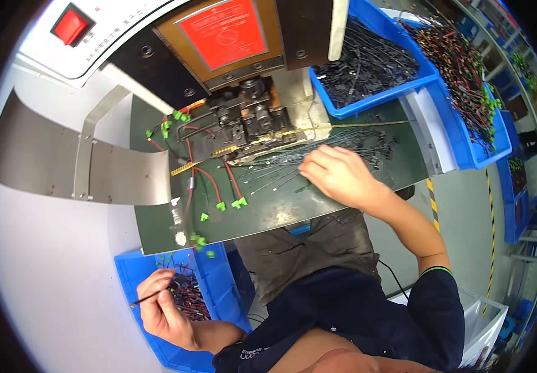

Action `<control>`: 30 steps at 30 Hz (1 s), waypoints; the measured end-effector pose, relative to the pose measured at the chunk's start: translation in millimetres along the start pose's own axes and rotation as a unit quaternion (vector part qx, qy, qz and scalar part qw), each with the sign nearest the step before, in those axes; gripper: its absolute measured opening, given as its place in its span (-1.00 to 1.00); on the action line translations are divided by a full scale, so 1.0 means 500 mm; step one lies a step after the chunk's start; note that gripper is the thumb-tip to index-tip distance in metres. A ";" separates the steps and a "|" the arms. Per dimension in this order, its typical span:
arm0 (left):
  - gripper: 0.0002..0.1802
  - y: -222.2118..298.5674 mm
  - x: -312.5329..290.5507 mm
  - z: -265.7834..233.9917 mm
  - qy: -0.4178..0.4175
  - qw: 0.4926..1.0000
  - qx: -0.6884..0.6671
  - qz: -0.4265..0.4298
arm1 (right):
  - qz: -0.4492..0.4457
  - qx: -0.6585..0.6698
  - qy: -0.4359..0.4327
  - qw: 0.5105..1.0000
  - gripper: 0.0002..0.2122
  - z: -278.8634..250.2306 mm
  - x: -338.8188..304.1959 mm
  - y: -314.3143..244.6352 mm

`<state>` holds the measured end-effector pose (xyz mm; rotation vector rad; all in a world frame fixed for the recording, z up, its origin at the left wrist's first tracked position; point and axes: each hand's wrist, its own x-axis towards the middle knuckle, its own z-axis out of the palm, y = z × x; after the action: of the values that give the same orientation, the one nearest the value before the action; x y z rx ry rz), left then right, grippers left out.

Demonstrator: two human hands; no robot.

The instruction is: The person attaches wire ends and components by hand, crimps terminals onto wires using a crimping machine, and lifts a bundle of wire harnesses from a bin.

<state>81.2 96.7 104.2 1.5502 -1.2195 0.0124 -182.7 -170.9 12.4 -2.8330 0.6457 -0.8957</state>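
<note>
My left hand (162,314) is raised off the table's near left edge, closed around a thin dark stick-like piece (145,299); its exact kind is unclear. Below that hand, a blue bin (218,283) holds many red and black wires (190,298) with small connectors. My right hand (337,177) lies over a spread bunch of thin black wires (368,146) on the green table, its fingers curled together on some of them. The fingertips partly hide what they grip. Beyond the wires stands a machine's metal press tooling (253,118). Several red wires with green connectors (238,202) lie left of the wires.
A curved metal guide (125,174) reaches the table's left side. Blue bins with black wires (368,65) and red-black wires (461,74) stand at the far right. Blurred green connectors (199,241) hang at the table's near edge (262,231). A red switch (72,25) is on the machine.
</note>
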 end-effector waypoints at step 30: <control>-0.86 -0.037 -0.054 0.223 -0.110 0.873 -0.353 -0.319 | 0.220 0.318 -0.062 0.920 -0.92 -0.098 0.036 -0.094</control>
<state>18.4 30.6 31.9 1.2272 -0.6877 -0.9641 -180.3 -134.3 72.4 -2.0340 0.7588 -0.6750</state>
